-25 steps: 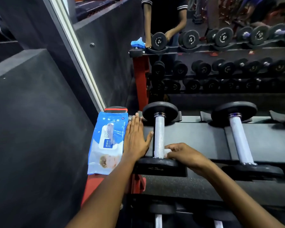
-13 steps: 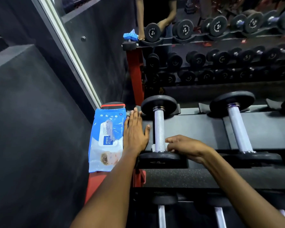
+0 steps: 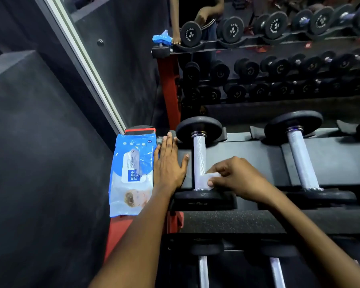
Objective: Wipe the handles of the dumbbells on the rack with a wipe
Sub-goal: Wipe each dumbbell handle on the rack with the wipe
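Observation:
The leftmost dumbbell (image 3: pixel 199 154) lies on the top shelf of the rack (image 3: pixel 247 161), its silver knurled handle running away from me between two black plates. My right hand (image 3: pixel 235 177) pinches a small white wipe (image 3: pixel 207 178) against the near end of that handle. My left hand (image 3: pixel 169 163) rests flat, fingers straight, on the shelf just left of the handle. A second dumbbell (image 3: pixel 299 159) lies to the right, untouched.
A blue pack of wipes (image 3: pixel 131 175) lies on the rack's red end, left of my left hand. A mirror (image 3: pixel 258 59) behind the rack reflects it, the dumbbells and a person's arms. A dark wall stands at the left. More dumbbell handles (image 3: pixel 203 271) sit on the shelf below.
My right hand has lifted slightly off the near plate and now shows the white wipe pinched at the handle's near end. My left hand has stayed flat in place.

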{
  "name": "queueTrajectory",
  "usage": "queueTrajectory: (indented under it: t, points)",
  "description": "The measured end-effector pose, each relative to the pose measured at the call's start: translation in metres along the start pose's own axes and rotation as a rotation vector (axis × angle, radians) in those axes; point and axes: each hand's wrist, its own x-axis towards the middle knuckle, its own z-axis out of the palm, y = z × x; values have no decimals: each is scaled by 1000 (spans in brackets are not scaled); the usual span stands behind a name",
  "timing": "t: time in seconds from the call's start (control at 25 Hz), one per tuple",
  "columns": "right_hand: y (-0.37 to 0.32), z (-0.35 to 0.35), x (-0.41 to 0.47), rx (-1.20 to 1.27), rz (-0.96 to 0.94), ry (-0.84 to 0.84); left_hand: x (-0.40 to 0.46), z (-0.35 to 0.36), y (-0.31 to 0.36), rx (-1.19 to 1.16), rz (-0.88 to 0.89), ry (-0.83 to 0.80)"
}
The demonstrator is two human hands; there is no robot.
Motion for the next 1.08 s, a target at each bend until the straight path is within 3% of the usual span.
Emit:
queueTrajectory:
  t: [0.08, 0.16, 0.24, 0.6, 0.8, 0.96, 1.04, 1.08]
  points:
    - [-22, -4, 7, -56, -259, -40, 2, 1, -1, 22, 11, -12]
    - [-35, 2, 18, -303, -482, -173, 3, 1, -1, 30, 17, -7]
    - [-29, -1, 20, -435, -537, -314, 1, 1, 0, 16, 4, 16]
    - [-2, -12, 12, -294, -425, -326, 0, -1, 1, 5, 0, 24]
    - [-16, -1, 17, -367, -459, -343, 0, -2, 2, 11, -5, 18]
    - [15, -30, 0, -428, -327, -411, 1, -1, 2, 0, -9, 24]
    - [27, -33, 2, -438, -165, -269, 0, -2, 2, -3, -6, 31]
    - [30, -25, 7, -284, -78, -164, 1, -2, 2, -2, -5, 29]
